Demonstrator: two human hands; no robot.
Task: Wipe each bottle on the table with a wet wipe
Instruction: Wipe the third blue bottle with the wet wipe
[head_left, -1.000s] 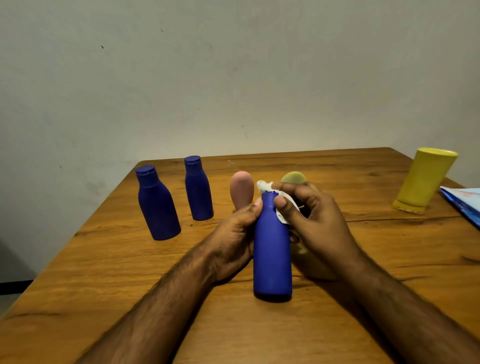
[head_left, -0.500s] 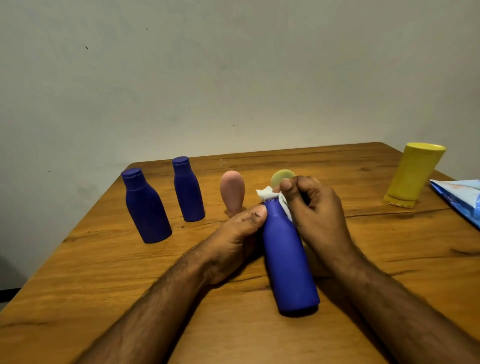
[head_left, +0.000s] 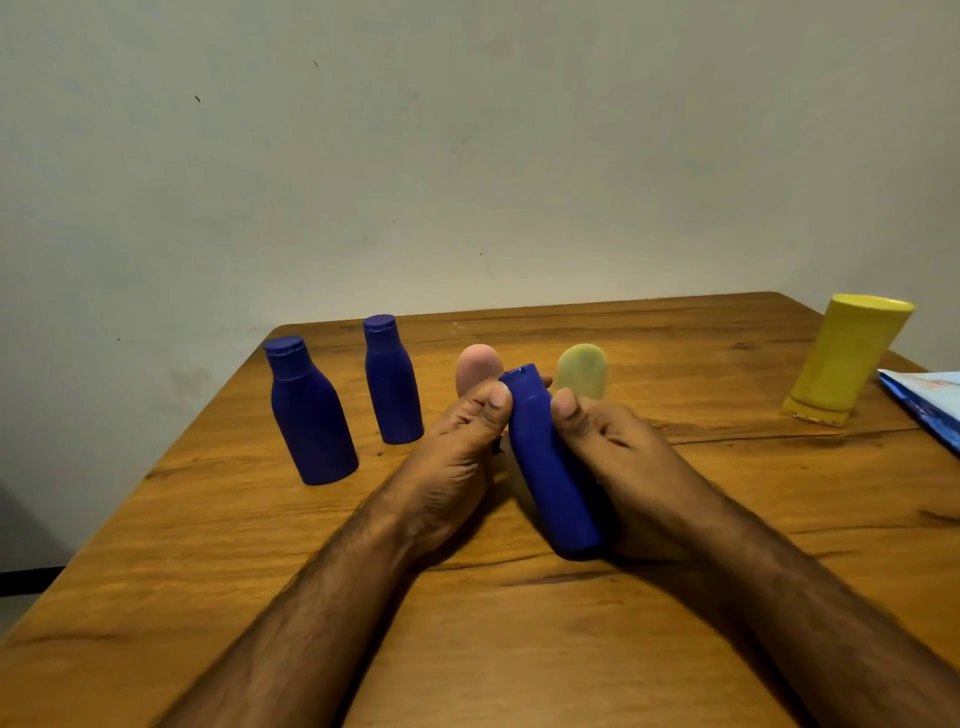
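- Head view: Both hands hold one tall blue plastic bottle (head_left: 548, 462) near the middle of the brown wooden table (head_left: 675, 623).
- Left hand (head_left: 457, 457) is wrapped round the left side of this bottle, with its thumb pressed just under the cap.
- Right hand (head_left: 618, 462) is wrapped round the right side, and its thumb sits on the bottle too.
- Half a second ago the right hand rubbed a small white wipe on the cap. Now the wipe cannot be seen at all. It may be tucked behind the bottle or under the right fingers, but I cannot tell.
- The bottle also leans more now, with its cap pointing away and its bottom close to the person.
- I think the cap is done and the long body gets wiped next.
- Two more dark blue plastic bottles (head_left: 311, 415) (head_left: 392, 382) stand upright to the left, well apart from the hands.
- A pink rounded bottle (head_left: 475, 364) and a pale yellow-green rounded bottle (head_left: 582, 371) stand just behind the hands.
- A big yellow plastic bottle (head_left: 844, 361) stands cap-down far to the right.
- Beside it lies a blue and white pack (head_left: 930, 402), maybe the wipes.
- I cannot tell which of those five are clean, so the job may be far from done.
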